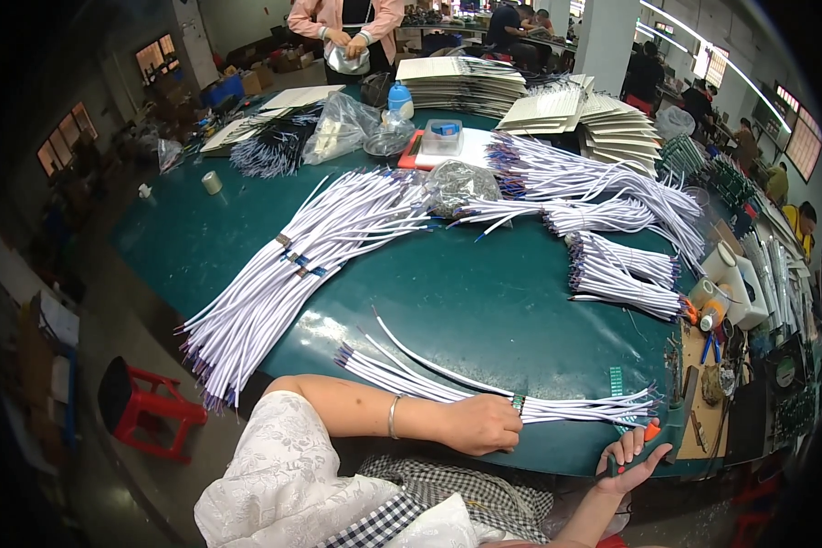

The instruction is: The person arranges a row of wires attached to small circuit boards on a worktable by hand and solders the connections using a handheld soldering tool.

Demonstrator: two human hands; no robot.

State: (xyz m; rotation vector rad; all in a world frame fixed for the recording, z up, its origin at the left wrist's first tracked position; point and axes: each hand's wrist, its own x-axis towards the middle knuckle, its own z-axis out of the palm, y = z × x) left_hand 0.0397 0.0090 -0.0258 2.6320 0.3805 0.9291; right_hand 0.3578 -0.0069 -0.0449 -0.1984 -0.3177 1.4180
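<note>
The left hand (480, 425) is closed around a small bundle of white wires (575, 407) lying along the bench's near edge. The right hand (627, 461), by the near right corner, curls its fingers round a dark, orange-tipped tool (651, 432). A larger wire bundle (269, 292) overhangs the left edge of the green bench (411, 301); further bundles (621, 265) lie toward the right edge.

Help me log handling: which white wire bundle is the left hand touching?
The sparse bundle along the table's near edge; the thicker ones lie untouched.
</note>
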